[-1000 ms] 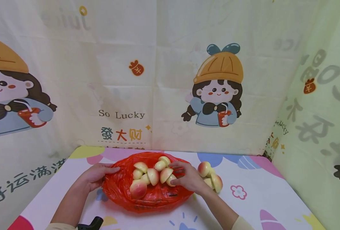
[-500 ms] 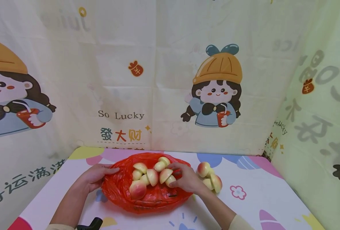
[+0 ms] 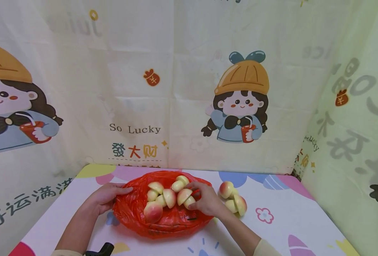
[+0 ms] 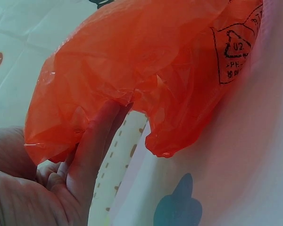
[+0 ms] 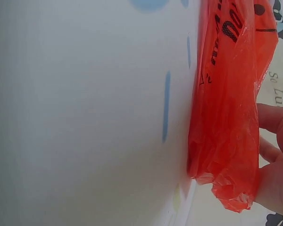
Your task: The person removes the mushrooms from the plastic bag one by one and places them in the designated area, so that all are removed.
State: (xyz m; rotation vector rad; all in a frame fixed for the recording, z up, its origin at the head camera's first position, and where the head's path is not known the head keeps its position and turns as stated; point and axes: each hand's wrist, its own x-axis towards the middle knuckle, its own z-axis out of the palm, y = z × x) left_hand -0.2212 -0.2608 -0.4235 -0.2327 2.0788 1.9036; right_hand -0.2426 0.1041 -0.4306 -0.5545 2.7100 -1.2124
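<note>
An open red plastic bag (image 3: 134, 217) lies spread on the table, its rim rolled outward. Inside it sit several cream mushrooms (image 3: 169, 197) with pink-blushed caps, apparently toys. My left hand (image 3: 104, 197) pinches the bag's left rim, thumb on the inner side; in the left wrist view its fingers (image 4: 92, 155) run up behind the red film. Over the right rim reaches my right hand (image 3: 208, 201), fingers and thumb curled round the rightmost mushroom (image 3: 184, 196) in the bag. From the right wrist view, the bag's side (image 5: 226, 122) hides that mushroom.
Two more mushrooms (image 3: 240, 203) lie on the table just right of the bag, beside my right wrist. Printed cloth walls (image 3: 182, 149) enclose the patterned tabletop (image 3: 291, 217) at the back and sides. Something black (image 3: 104, 249) shows at my left wrist.
Both hands stay almost where they were, the left at the bag's rim and the right at the same mushroom. The right hand's fingers have drawn slightly closer round it.
</note>
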